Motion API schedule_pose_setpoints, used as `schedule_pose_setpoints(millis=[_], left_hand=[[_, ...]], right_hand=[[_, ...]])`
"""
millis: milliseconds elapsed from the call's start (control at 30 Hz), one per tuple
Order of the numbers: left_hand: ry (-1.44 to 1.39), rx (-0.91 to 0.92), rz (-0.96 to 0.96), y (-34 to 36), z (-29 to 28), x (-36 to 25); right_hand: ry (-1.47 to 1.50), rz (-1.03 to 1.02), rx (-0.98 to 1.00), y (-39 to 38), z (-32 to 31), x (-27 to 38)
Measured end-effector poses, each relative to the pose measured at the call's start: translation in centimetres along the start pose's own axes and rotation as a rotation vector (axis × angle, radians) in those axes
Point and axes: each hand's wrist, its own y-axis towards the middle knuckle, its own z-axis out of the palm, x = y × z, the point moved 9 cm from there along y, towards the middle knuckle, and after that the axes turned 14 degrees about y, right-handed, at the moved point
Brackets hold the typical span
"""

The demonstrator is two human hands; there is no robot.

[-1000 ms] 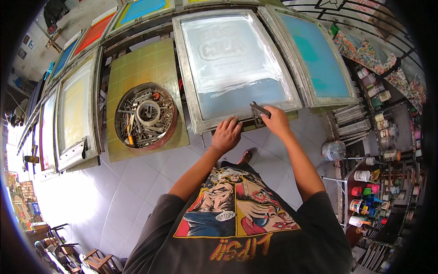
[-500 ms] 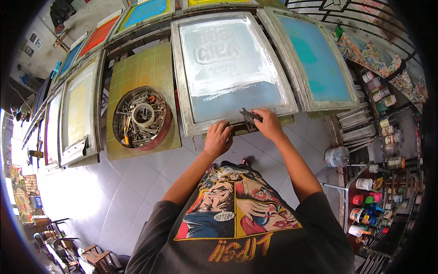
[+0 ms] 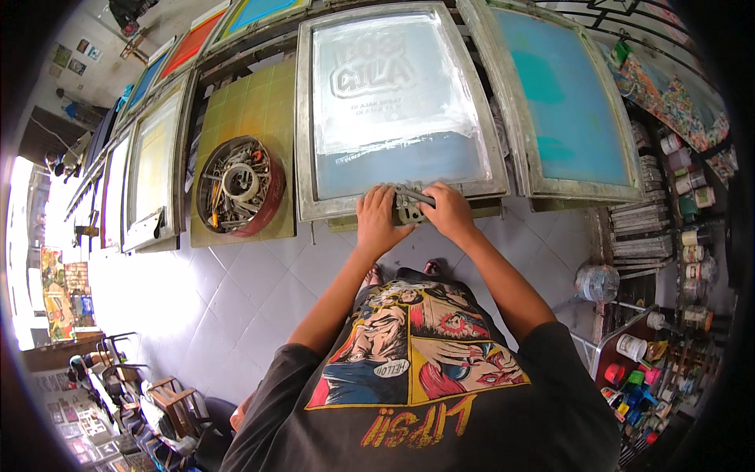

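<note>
A silk-screen printing frame with a grey rim and pale mesh lies in front of me, raised letters showing in its whitish coating. At its near rail sits a metal hinge clamp, partly hidden between my hands. My right hand is closed round a grey wrench, whose head lies over the clamp. My left hand curls its fingers over the rail just left of the clamp, its thumb stretched out below. The left fingertips are close to the wrench head; whether they touch it I cannot tell.
To the left, a round tin full of tools and hardware stands on a greenish board. A blue-meshed screen lies to the right. Shelves with paint jars, a clear water jug and a stool are around me.
The wrench has turned and lowered, with its head now beside my left fingers. My left thumb has stretched out to the right. The whole view has shifted slightly.
</note>
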Motion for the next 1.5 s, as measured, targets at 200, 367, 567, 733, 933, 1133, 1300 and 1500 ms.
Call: schedule_pose_setpoints(millis=[200, 367, 567, 733, 933, 1133, 1300, 1500], left_hand=[[-0.006, 0.018, -0.012, 0.0, 0.1, 0.2], [-0.037, 0.001, -0.005, 0.1, 0.0, 0.4], [-0.014, 0.040, -0.030, 0.3, 0.0, 0.4], [-0.003, 0.033, -0.029, 0.4, -0.2, 0.1], [-0.015, 0.036, -0.032, 0.5, -0.2, 0.2], [-0.027, 0.037, -0.044, 0.7, -0.4, 0.0], [-0.021, 0.025, -0.034, 0.5, -0.4, -0.2], [-0.041, 0.025, -0.032, 0.6, -0.3, -0.1]], right_hand=[[0.077, -0.114, 0.132, 1.0, 0.6, -0.1], [0.054, -0.158, 0.190, 1.6, 1.3, 1.9], [-0.022, -0.150, 0.243, 2.1, 2.5, 2.0], [0.082, -0.191, 0.307, 2.1, 3.0, 2.3], [0.272, -0.130, 0.166, 2.1, 0.4, 0.6], [0.212, -0.066, 0.169, 1.4, -1.1, -1.0], [0.067, -0.094, 0.152, 0.7, -0.2, -0.4], [0.047, -0.125, 0.194, 0.9, 0.4, -0.1]])
